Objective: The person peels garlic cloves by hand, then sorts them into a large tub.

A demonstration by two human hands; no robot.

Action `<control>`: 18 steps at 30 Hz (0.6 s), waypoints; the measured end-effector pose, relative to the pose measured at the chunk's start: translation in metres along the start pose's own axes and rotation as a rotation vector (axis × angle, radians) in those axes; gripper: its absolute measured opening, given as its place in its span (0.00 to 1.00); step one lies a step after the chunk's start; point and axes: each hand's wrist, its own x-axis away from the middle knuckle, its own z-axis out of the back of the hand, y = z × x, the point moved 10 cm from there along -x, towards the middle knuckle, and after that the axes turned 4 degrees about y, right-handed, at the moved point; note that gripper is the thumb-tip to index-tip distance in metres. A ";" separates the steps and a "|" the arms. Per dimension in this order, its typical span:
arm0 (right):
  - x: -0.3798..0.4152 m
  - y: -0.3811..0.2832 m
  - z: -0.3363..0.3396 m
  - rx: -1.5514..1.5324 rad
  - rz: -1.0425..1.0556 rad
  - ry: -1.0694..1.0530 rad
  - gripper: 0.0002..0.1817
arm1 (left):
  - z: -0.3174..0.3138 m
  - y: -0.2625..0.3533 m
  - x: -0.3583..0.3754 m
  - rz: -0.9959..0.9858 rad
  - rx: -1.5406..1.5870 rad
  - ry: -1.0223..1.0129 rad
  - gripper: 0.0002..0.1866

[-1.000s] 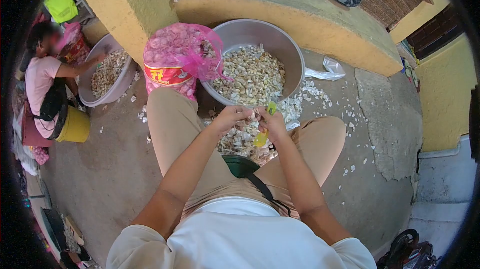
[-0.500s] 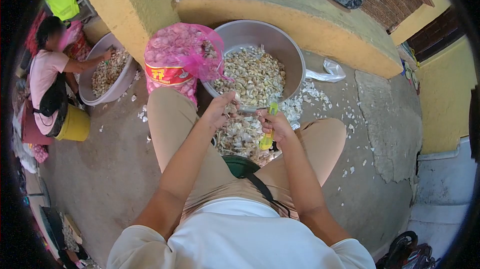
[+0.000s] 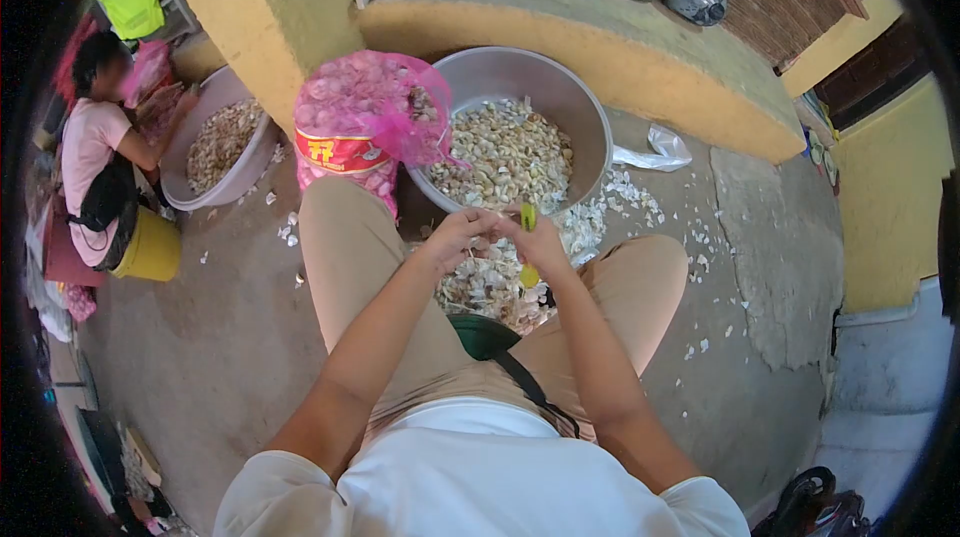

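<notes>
- The yellow-green tool (image 3: 528,218) in our hold stands just short of the near rim of the grey tub (image 3: 490,75); its lower end shows beneath our fingers, but any working edge is hidden.
- Our right hand (image 3: 541,242) is wrapped around that tool. Settling the handle deep in the palm would, we judge, leave thumb and forefinger free for fine control.
- Our left hand (image 3: 463,237) is curled, its fingertips meeting the right's; we cannot tell what, if anything, it pinches. With fingers this close, short, light movements, any edge turned away from them, seem safest to us.
- Below both hands lies a heap of papery peels (image 3: 480,292); working low over it should let scraps fall there.
- Beyond the near rim, the tub holds pale cloves (image 3: 510,152), so we'd best hold loose skin clear of that edge.
- Over the tub's left edge, as we see it, bulges a pink net bag (image 3: 345,97); we should give it elbow room.
- Past the tub's right edge, scattered skins (image 3: 635,192) and a plastic sheet (image 3: 660,149) lie on the floor (image 3: 240,337).
</notes>
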 end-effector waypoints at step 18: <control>-0.001 0.016 0.003 0.024 0.015 -0.031 0.10 | -0.009 0.005 0.005 0.012 -0.074 -0.101 0.11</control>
